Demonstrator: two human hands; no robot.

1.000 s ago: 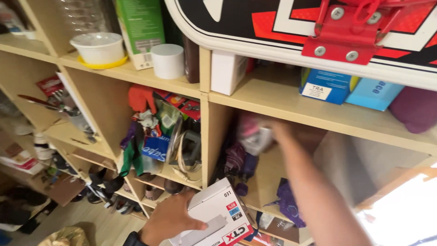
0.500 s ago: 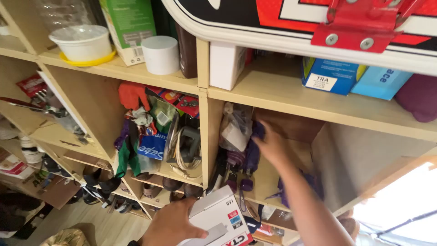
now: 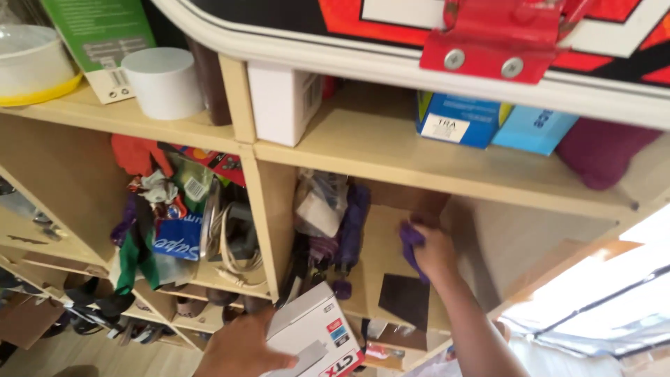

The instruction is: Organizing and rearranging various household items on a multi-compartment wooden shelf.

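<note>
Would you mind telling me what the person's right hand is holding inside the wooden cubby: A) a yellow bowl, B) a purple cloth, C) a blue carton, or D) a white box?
B: the right hand grips a purple cloth against the cubby's back panel, while the white box is in the left hand.

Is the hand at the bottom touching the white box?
Touching. The head view shows the left hand wrapped around the near end of the white box, fingers lying across its grey side.
</note>
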